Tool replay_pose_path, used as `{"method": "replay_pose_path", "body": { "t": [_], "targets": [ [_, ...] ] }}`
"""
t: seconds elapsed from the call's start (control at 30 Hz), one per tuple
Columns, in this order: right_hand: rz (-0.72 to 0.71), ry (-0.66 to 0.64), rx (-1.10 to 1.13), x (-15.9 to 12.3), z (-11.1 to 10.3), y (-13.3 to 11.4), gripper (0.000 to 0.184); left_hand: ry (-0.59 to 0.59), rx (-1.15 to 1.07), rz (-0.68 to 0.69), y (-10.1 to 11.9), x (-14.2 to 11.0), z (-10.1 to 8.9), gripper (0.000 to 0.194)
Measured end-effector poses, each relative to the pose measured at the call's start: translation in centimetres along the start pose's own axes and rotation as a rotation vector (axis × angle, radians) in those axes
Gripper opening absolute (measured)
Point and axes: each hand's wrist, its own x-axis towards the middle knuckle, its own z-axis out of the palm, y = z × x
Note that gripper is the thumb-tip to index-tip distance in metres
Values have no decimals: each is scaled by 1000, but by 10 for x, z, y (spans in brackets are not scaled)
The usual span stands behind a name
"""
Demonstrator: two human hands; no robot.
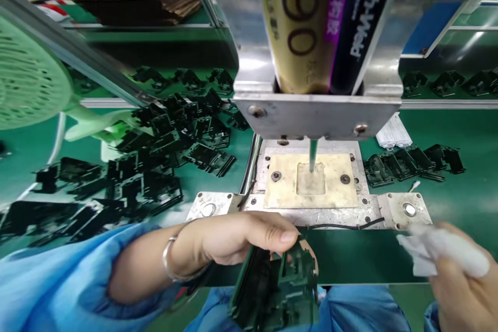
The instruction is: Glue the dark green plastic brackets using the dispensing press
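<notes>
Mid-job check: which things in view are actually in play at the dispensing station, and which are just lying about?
In play:
left hand holding a black plastic part
right hand holding a white wipe
dispensing needle over the fixture plate

Lying about:
pile of black parts
row of black parts
green fan

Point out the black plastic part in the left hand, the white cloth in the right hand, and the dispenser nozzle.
black plastic part (284,285), head view, its ribbed middle.
white cloth (443,254), head view, its bunched centre.
dispenser nozzle (313,155), head view, mid-shaft above the plate.

Black plastic part (278,285), white tissue (439,254), blue sleeves (58,280).
</notes>
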Motion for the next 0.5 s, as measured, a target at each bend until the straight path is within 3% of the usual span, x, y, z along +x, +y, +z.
{"method": "replay_pose_path", "body": {
  "t": [0.07,0.17,0.27,0.33,0.4,0.5],
  "targets": [
    [-277,-409,91,0,6,-29,36,-154,-69,-44,-6,7,5,57],
    [-464,-768,106,12,34,-69,51,-174,-82,-55,-15,19,14,56],
    [-645,-832,141,26,65,-89,63,-103,-83,-21,-23,27,18,55],
    [-651,-793,183,28,74,-93,70,-68,-64,31,-24,27,19,57],
    [-585,-764,201,23,71,-91,72,-38,11,106,-19,22,20,59],
    [-519,-736,93,8,48,-77,70,-68,145,174,-9,6,24,63]
  ]
}}
